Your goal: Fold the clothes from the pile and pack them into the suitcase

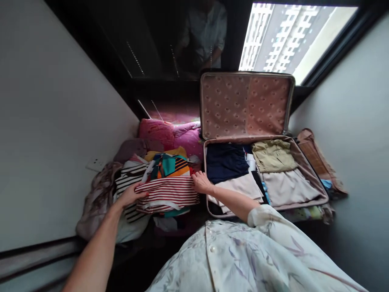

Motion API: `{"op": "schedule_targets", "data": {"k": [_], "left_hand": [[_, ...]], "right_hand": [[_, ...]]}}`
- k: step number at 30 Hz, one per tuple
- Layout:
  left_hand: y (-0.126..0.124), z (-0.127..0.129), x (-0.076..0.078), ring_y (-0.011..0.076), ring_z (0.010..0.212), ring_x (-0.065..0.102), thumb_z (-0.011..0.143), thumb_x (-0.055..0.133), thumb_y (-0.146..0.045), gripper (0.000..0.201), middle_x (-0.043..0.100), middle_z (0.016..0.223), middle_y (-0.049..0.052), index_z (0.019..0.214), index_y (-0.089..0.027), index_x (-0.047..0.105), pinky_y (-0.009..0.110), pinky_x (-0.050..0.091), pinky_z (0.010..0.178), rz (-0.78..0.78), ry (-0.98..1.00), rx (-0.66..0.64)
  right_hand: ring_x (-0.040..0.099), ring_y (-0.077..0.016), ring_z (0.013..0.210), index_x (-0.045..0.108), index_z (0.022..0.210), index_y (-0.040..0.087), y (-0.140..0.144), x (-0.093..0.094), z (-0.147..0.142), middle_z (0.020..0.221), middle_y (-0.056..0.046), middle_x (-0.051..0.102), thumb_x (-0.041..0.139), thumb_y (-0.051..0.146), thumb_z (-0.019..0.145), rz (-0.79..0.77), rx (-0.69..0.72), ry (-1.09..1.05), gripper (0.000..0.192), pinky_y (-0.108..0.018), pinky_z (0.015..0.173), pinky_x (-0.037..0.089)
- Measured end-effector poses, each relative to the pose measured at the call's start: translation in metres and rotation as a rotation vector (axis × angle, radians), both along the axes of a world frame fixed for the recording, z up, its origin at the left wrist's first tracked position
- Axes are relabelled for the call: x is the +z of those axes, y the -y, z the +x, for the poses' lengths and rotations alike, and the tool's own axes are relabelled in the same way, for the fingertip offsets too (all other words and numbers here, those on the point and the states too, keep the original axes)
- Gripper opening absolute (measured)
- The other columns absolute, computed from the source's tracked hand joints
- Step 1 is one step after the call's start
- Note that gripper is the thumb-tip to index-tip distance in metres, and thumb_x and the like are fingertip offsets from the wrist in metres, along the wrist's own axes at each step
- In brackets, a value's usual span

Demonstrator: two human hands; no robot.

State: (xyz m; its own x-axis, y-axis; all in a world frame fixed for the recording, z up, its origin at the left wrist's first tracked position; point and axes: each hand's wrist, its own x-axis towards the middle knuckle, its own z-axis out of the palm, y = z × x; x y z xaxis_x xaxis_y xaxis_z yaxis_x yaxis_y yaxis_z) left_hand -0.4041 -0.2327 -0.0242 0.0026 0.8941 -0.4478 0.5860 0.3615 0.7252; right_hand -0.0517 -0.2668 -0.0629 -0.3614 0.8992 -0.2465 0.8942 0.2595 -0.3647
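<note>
Head view: both hands grip a folded red-and-white striped garment (pixel 167 194) atop the clothes pile (pixel 142 178); left hand (pixel 131 195) closed on its left end, right hand (pixel 201 182) on its right end, beside the open suitcase (pixel 306 170). An uneven lift could let the fold sag open or drag the colourful top (pixel 168 165) off the pile.

Open suitcase (pixel 306 172) right of centre, lid (pixel 246 105) propped upright, pink patterned lining. Inside: navy garment (pixel 226 162) at left, olive garment (pixel 273 156) at upper right, pale beige pieces (pixel 288 186) below it. Woven brown bag (pixel 316 156) just beside the case, right edge. Pink pillows (pixel 170 136) at centre, behind a pile holding a multicolour teal-orange top (pixel 168 165). Wall socket (pixel 95 164) on the left wall. Window (pixel 291 36) at upper right shows high-rise blocks. Dark glass at top centre reflects a person (pixel 203 34).
</note>
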Motion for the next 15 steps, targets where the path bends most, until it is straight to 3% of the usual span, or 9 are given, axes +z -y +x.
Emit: {"op": "schedule_targets", "data": {"k": [3,7,11,15], "left_hand": [[0.014,0.006,-0.01,0.025,0.086,0.074,0.037,0.096,-0.051,0.062,0.079,0.082,0.0,0.085,-0.02,0.07,0.036,0.06,0.079,-0.14,0.252,0.108],[0.026,0.017,-0.013,0.0268,0.086,0.076,0.052,0.093,-0.038,0.042,0.079,0.081,0.003,0.081,-0.019,0.071,0.04,0.063,0.08,-0.113,0.164,0.188],[0.032,0.013,-0.003,0.0292,0.091,0.076,0.056,0.087,-0.04,0.038,0.079,0.085,0.002,0.084,-0.022,0.07,0.044,0.063,0.088,0.022,0.038,0.125],[0.044,0.01,0.016,0.0312,0.092,0.075,0.047,0.088,-0.05,0.053,0.079,0.086,0.002,0.087,-0.021,0.071,0.046,0.062,0.09,0.102,0.06,0.134]], "right_hand": [[0.047,-0.0295,0.117,0.061,0.115,0.012,-0.002,-0.002,-0.003,0.126,-0.018,0.057,0.059,0.029,0.089,-0.005,-0.01,-0.006,0.032,-0.042,0.099,0.041],[0.049,-0.0278,0.113,0.057,0.109,0.016,0.003,-0.004,-0.01,0.122,-0.014,0.058,0.062,0.022,0.083,-0.021,0.041,-0.203,0.028,-0.041,0.095,0.042],[0.053,-0.0184,0.084,0.047,0.106,0.02,0.015,0.003,-0.016,0.089,-0.001,0.057,0.057,0.019,0.082,-0.105,-0.033,-0.497,0.025,-0.03,0.078,0.043],[0.044,-0.0127,0.071,0.039,0.098,0.023,0.023,0.022,-0.004,0.079,0.005,0.044,0.049,0.02,0.079,-0.068,-0.249,-0.884,0.022,-0.024,0.069,0.039]]}}
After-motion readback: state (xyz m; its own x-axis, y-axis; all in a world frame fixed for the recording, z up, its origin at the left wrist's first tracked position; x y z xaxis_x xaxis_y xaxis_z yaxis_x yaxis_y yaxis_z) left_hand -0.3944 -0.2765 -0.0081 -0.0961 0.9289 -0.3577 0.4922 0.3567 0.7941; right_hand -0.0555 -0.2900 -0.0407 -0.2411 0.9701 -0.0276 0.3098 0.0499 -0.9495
